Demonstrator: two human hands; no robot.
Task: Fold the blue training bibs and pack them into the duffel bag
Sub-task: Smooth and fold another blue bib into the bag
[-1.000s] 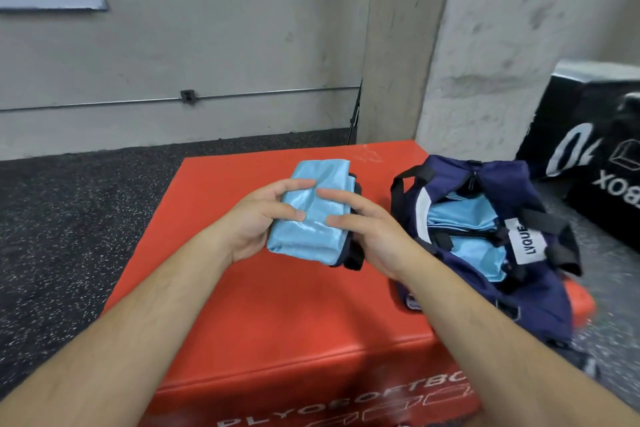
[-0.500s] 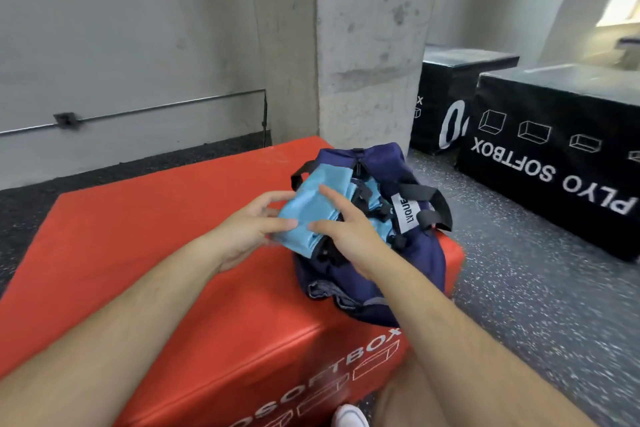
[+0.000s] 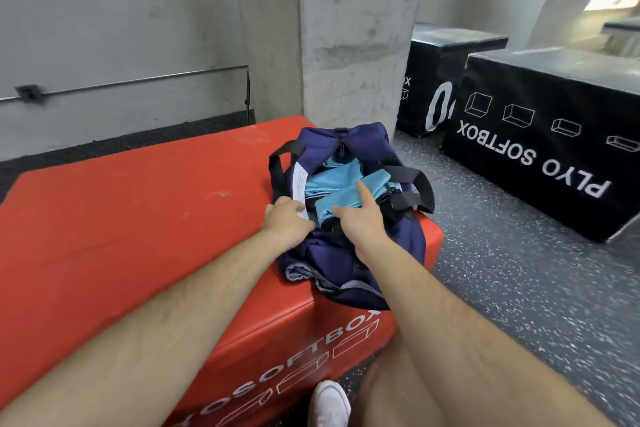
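A gym: padded plyo boxes on speckled rubber floor.

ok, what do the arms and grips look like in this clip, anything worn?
Two bare human arms, no sleeves in view right down to the frame edge. Left grip and right grip are bare hands: no gloves, no rings visible, no watch or band at either wrist. Some hair on the forearms. No cables or markings.
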